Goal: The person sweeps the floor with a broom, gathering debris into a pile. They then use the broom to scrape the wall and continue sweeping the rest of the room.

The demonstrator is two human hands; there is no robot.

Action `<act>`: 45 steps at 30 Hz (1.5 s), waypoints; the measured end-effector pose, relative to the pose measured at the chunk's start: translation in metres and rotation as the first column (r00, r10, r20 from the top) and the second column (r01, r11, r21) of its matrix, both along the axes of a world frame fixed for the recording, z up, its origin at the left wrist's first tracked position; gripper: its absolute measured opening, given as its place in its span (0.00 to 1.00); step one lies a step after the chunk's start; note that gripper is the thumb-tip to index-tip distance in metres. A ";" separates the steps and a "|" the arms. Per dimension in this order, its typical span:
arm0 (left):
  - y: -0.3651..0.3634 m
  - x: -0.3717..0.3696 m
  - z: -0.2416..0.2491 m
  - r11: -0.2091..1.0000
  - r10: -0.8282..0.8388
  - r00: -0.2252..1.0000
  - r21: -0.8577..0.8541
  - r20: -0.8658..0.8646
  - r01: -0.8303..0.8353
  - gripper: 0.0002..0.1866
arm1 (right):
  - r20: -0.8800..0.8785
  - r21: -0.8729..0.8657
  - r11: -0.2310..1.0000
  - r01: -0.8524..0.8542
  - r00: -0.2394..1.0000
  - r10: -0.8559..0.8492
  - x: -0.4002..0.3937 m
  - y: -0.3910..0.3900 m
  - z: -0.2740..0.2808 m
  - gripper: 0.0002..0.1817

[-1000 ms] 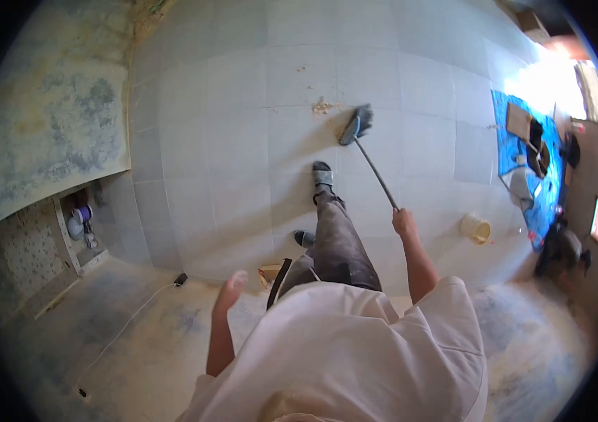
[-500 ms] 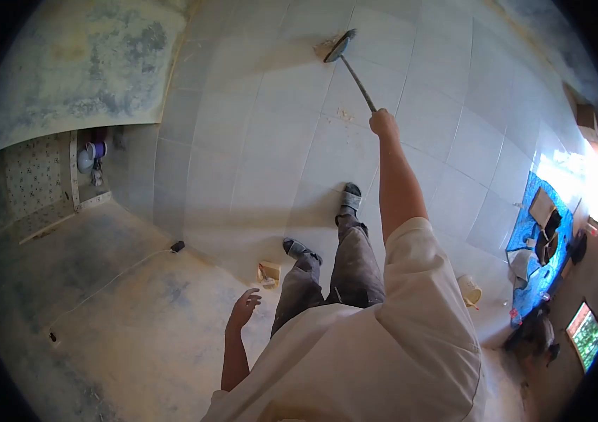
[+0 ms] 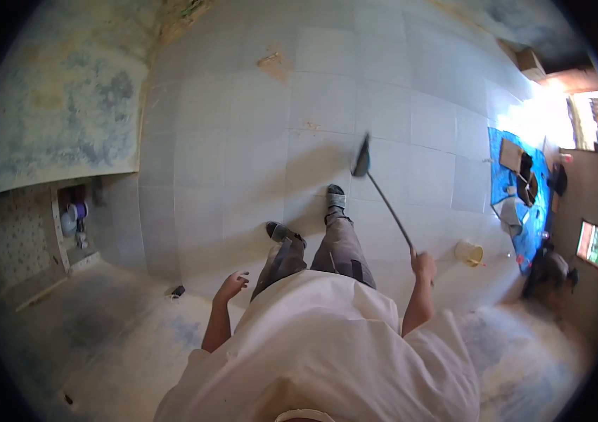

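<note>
Right hand wrapped tight round the top end of the broom, full fist on the handle. Broom slanted down and away, head tipped on edge just ahead of the right foot on the tiled floor, touching or barely off it, hard to say. Left hand hanging free by the hip, fingers loosely spread, holding nothing.

Looked like a light thing, probably: thin stiff handle, soft bristly head, easy enough with 1 hand. Held that far up, though, plenty of leverage against the wrist, so likely a bit wobbly at the head. A second hand lower on the handle would have steadied it. Handle smooth by the look of it, so might have twisted in a sweaty palm.

Small pile of tan debris well off up the floor, a few crumbs nearer the head. Yellow bucket near the right hand, blue mat with clutter beyond it. Black plug and cord on the floor by the left hand.
</note>
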State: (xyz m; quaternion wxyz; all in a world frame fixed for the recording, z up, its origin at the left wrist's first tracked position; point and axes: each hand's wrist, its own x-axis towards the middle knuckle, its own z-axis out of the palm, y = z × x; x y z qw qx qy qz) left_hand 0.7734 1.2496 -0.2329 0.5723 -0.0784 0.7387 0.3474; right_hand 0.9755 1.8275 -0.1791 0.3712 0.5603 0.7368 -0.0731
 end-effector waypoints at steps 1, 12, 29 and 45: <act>-0.008 -0.012 -0.001 0.999 -0.052 0.999 -0.010 -0.004 0.052 0.19 | 0.014 0.041 0.998 0.054 0.998 -0.055 0.036 -0.021 0.006 0.34; -0.019 -0.190 -0.004 0.950 -0.310 0.929 -0.107 -0.201 0.294 0.17 | -0.052 0.060 0.963 0.261 0.965 -0.258 0.133 -0.147 -0.029 0.18; -0.052 -0.125 0.068 0.984 0.059 0.993 -0.160 -0.100 -0.075 0.18 | -0.640 -0.200 0.965 -0.171 0.769 0.003 -0.544 -0.114 -0.190 0.15; -0.156 -0.333 -0.036 0.975 -0.220 0.975 -0.040 -0.031 0.218 0.18 | -0.182 -0.028 0.987 0.156 0.970 -0.159 -0.218 -0.193 -0.044 0.37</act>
